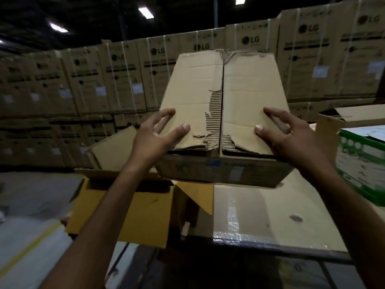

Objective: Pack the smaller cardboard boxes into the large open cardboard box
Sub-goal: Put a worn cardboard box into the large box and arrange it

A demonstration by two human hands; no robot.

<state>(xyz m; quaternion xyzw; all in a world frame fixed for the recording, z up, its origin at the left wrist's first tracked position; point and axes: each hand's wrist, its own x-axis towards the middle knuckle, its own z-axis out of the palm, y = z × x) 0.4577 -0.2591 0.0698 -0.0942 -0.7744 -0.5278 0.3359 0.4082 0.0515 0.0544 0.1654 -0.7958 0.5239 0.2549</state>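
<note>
A worn brown cardboard box (225, 97) with torn top flaps is held up in front of me, above the other boxes. My left hand (155, 138) grips its near left corner, thumb on the top flap. On the near right corner sits my right hand (291, 138), thumb on top too. Below and to the left stands an open cardboard box (123, 211) with yellowish walls and raised flaps. Its inside is dark and mostly hidden by the held box and my left arm.
A flat taped cardboard surface (270, 215) lies under the held box on the right. A green and white carton (362, 161) and an open brown box (354, 115) stand at the right edge. A wall of stacked LG cartons (93, 80) fills the background. Grey floor (31, 215) lies at left.
</note>
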